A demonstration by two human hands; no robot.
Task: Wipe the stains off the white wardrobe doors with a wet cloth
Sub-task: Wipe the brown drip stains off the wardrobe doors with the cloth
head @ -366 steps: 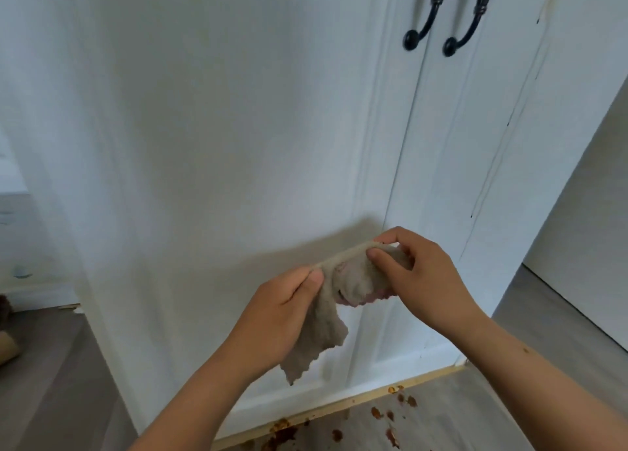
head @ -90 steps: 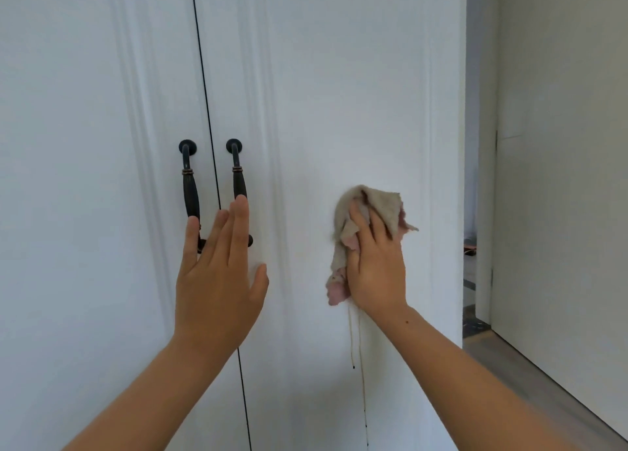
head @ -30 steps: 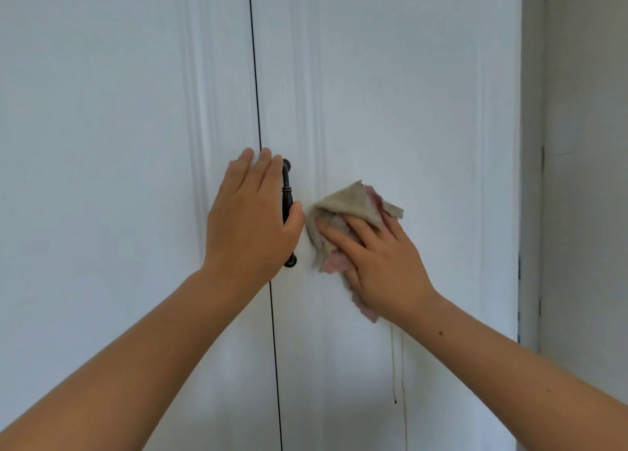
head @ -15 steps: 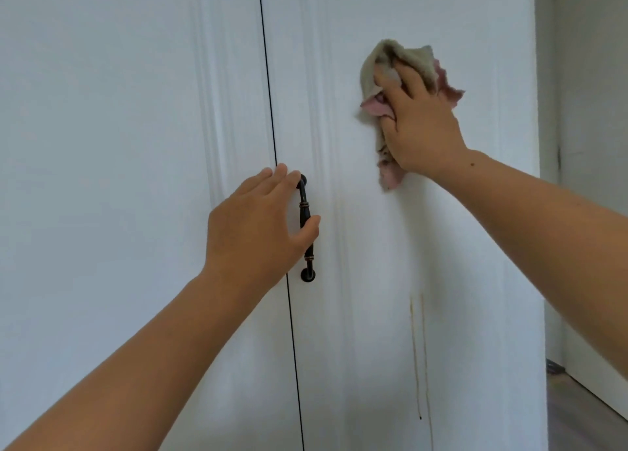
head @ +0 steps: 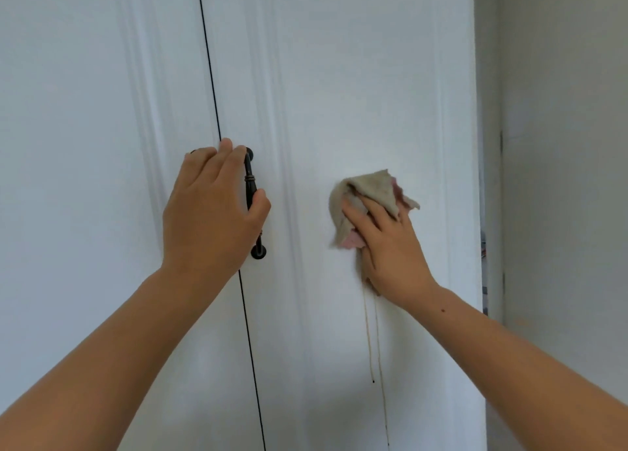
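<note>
Nearest the camera, two bare forearms reach up from the lower corners. The left hand lies over the black handles at the seam between the doors, its thumb across the right-door handle. The other handle is hidden beneath it, so whether the fingers actually grip cannot be told. At 3 o'clock from it, well apart, the right hand is flat with its fingers straight, pressing the cloth against the right door. The beige, pink-blotched cloth bunches at the fingertips and runs under the palm. From the heel of that hand, two thin brown drip stains run toward 6 o'clock. The left door looks clean, and a grey wall stands beyond at 3 o'clock.

The likely trouble is smearing. The cloth already carries pink soil, and hard pressure on a wet cloth may squeeze dirty water down the panel, lengthening the streaks. A stroke that stops at handle height would leave the drips untouched. If the left hand eases off, the push could rock the door.

Half a second earlier the cloth was high, at 1 o'clock from the handles. Now it has swept down level with them, reaching the top of the drips, while the left hand has stayed put.
</note>
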